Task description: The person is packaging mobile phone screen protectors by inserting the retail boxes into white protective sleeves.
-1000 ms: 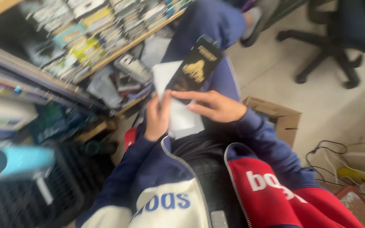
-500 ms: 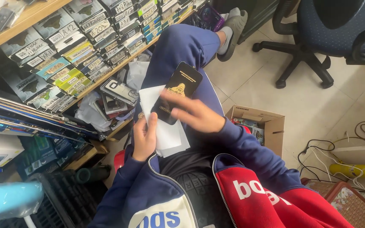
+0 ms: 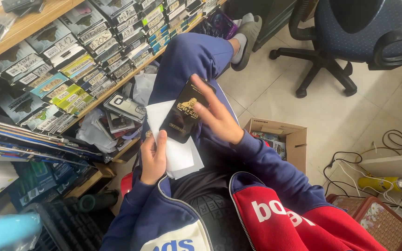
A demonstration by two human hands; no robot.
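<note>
Flat black rectangular retail packet with a gold emblem (image 3: 185,113) is sitting up over the lap, right above the blue-trousered thigh (image 3: 189,58), and the right hand (image 3: 217,118) is pinching its long right edge with fingers spread across the front. It's looking light, thin and stiff, probably glossy and a bit slippery, and I'd guess fragile inside, so edges are the safe place to grip, no bending. Left hand (image 3: 153,158) is clasping a stack of white paper sleeves (image 3: 175,148) just behind and below it, thumb on top. Those look floppy and matte. Nearby, wooden shelves of boxed packets (image 3: 70,56) and an open brown cardboard box (image 3: 280,139) on the tile floor.
</note>
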